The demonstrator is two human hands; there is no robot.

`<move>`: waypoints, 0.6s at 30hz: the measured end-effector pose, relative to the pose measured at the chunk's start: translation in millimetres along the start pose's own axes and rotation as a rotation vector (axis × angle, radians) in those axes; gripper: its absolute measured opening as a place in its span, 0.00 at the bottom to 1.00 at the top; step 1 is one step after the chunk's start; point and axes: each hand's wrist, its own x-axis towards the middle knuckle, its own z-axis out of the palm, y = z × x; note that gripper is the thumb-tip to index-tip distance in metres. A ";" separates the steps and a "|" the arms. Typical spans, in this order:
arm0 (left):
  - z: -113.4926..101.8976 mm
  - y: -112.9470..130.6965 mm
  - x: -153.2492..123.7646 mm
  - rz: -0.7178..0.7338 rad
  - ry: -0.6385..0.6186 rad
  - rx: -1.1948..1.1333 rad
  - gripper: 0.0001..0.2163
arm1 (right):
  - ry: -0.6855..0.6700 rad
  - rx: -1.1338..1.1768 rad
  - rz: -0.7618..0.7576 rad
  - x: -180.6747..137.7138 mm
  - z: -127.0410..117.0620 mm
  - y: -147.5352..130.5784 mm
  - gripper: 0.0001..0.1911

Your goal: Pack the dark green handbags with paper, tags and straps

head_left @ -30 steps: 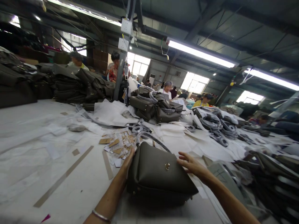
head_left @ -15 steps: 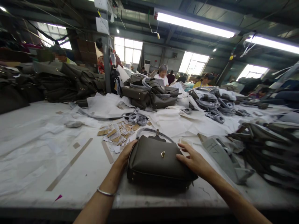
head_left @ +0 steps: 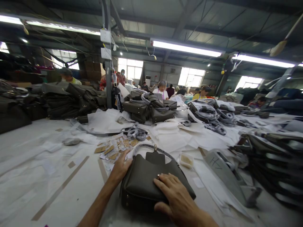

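Observation:
A dark olive handbag (head_left: 139,183) lies on the white table in front of me, its base toward me and its wrapped handle (head_left: 142,145) at the far end. My right hand (head_left: 174,192) rests on the bag's front panel with fingers stretched out, covering most of the gold clasp. Along the bag's left side lies my left hand (head_left: 120,167), its fingers extended near the upper corner. Beyond that hand sits a heap of paper tags (head_left: 115,146) with strings. A small clear tray (head_left: 186,160) stands right of the bag.
A grey tool marked with letters (head_left: 221,170) lies to the right, beside a stack of dark bags (head_left: 272,157). White paper sheets (head_left: 180,135) and more handbags (head_left: 151,108) are at the back. Several co-workers (head_left: 162,90) sit beyond. A post (head_left: 108,78) rises behind the table.
My right hand has moved from the bag's right edge onto its front, over the clasp. My left hand has shifted slightly along the left side. The camera view has tilted up.

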 end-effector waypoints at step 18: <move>23.1 44.0 -85.8 0.332 -0.575 0.960 0.31 | -0.252 -0.024 -0.069 -2.3 -26.2 31.6 0.49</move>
